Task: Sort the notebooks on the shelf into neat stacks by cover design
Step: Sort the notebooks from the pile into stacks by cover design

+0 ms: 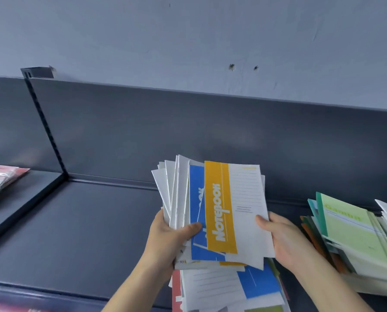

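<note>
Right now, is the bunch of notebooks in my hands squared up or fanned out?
Fanned out: the held notebooks splay, spines spreading left behind the yellow notebook.

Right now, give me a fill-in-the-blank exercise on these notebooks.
The front notebook in the held bundle has a ____ band.
The notebook behind it has a ____ band.
The right hand lays its ____ on the front cover.
The stack at right is topped by a light ____ cover.
Missing: yellow, blue, thumb, green.

Left grip [172, 237]: bare hand, lower centre of the frame.
Right grip [284, 239]: bare hand, lower right of centre.
Forearms [134, 284]: both bare to the bottom edge.
</note>
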`<state>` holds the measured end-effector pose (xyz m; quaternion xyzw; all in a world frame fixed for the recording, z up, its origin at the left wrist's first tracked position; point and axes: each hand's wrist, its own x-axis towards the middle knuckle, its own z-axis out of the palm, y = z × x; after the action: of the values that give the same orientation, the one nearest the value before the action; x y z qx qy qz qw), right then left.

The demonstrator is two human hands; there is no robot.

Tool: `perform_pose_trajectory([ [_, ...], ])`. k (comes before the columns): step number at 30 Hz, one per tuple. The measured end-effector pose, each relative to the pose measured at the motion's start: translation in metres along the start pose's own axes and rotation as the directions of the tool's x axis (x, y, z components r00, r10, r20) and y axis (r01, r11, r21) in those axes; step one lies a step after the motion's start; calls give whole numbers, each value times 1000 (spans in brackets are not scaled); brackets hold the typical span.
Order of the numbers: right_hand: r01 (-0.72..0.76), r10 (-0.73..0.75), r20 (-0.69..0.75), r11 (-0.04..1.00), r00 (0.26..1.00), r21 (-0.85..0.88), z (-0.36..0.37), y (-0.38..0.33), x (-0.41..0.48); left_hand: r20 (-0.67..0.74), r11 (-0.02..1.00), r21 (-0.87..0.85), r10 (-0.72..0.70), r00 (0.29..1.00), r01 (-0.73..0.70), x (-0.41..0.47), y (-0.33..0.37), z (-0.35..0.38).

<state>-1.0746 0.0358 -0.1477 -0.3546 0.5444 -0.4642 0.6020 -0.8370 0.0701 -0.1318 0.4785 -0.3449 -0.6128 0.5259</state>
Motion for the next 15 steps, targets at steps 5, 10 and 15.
perform_pose_trajectory([
  [5, 2, -3, -26, 1000, 1000, -24, 7, 3, -9, 3, 997, -65, 32, 999, -31, -3, -5, -7],
  [10, 10, -11, -24, 1000, 1000, -8, 12, 2, -16, 62, 996, -54, 74, 995, -71, -4, 0, -11],
  [15, -31, 37, 124, 998, 992, -46, 34, -12, -21, 182, 997, 72, 26, 983, -39, -5, 15, -7],
])
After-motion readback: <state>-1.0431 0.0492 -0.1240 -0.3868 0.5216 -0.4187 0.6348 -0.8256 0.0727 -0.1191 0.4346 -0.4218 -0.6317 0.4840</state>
